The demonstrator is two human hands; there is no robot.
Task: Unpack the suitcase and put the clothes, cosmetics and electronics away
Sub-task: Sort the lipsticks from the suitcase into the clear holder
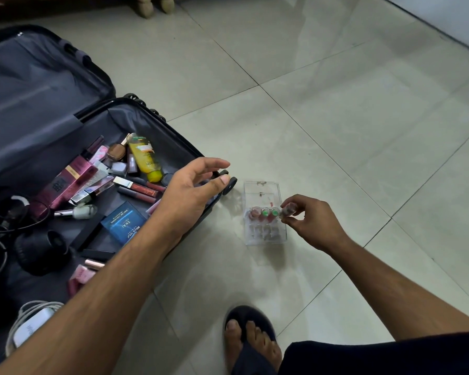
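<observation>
While left hand (192, 190) hovers relaxed, right hand (307, 220) pinches small bottle (288, 209).

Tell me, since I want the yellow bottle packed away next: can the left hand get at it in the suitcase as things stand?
Probably yes. The left hand is open, holds nothing and hovers over the suitcase rim. The yellow bottle lies uncovered on top of the other cosmetics, just beyond the fingers, with nothing between them.
</observation>
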